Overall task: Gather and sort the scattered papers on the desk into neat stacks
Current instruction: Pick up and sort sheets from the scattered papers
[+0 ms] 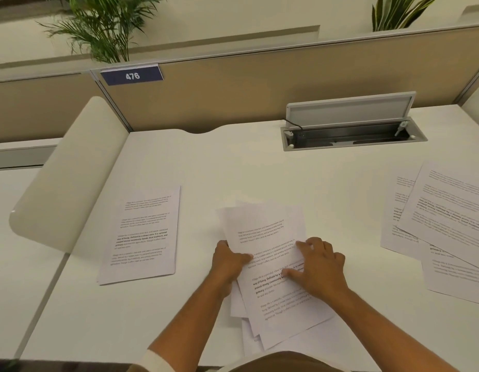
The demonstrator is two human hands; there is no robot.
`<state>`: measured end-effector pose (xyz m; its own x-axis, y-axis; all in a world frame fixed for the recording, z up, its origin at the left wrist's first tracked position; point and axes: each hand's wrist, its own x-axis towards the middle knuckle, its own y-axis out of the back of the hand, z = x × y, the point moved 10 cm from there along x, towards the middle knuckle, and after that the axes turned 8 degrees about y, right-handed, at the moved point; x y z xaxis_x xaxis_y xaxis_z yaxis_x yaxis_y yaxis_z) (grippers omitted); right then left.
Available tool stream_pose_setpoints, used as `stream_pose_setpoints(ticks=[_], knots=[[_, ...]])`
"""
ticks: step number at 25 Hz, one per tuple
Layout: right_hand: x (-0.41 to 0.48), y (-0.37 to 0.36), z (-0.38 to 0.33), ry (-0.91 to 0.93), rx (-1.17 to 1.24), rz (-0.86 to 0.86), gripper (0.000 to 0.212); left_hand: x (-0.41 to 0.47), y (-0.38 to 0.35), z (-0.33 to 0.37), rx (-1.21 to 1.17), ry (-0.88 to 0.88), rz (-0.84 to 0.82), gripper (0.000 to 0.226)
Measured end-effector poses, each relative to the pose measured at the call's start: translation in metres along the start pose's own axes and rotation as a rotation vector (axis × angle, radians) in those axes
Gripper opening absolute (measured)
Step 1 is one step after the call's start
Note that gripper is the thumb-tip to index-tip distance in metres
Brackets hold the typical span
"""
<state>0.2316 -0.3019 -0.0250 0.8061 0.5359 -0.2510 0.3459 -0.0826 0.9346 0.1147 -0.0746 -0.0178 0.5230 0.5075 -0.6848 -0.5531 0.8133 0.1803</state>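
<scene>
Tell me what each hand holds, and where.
The left hand grips the middle pile of printed sheets by its left edge; the right hand presses on top.

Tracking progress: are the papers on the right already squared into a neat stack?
No, the right-side papers lie fanned at differing angles.

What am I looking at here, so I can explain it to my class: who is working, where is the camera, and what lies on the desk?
There is no machine: a person works with two bare hands. The single picture comes from a camera worn on the head, looking forward and down. On the desk a neat stack of printed sheets lies at the left, overlapping sheets are scattered at the right, and a loose pile sits in the middle. The left hand holds that pile's left edge, thumb on top; the right hand presses flat on its top sheet. Behind, an open cable box is set into the desk.
</scene>
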Motion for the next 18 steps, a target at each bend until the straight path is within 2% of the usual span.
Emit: stream_pose_setpoints(ticks=[2,4,6,7,9,11,15,18], knots=[[0.008,0.010,0.018,-0.105,0.265,0.070,0.107,-0.006,-0.005,0.018,0.039,-0.128,-0.028,0.044],[0.017,0.022,0.039,-0.208,0.720,0.133,0.121,-0.014,-0.006,0.045,0.035,-0.285,-0.101,0.036],[0.026,0.044,0.041,-0.135,1.106,0.155,0.121,-0.023,0.000,0.072,-0.020,-0.388,-0.194,0.032],[0.029,0.060,0.036,-0.060,1.218,0.139,0.109,-0.024,0.004,0.083,-0.066,-0.411,-0.223,0.034],[0.031,0.094,0.016,0.092,1.279,0.125,0.073,-0.027,0.014,0.101,-0.108,-0.438,-0.223,0.036],[0.032,0.119,-0.001,0.160,1.254,0.166,0.051,-0.032,0.016,0.114,-0.081,-0.478,-0.191,0.038],[0.032,0.154,-0.027,0.221,1.270,0.289,0.027,-0.057,0.011,0.146,-0.105,-0.609,-0.111,0.025],[0.017,0.202,-0.033,0.334,1.297,0.477,0.033,-0.090,0.021,0.184,-0.165,-0.782,-0.071,0.025]])
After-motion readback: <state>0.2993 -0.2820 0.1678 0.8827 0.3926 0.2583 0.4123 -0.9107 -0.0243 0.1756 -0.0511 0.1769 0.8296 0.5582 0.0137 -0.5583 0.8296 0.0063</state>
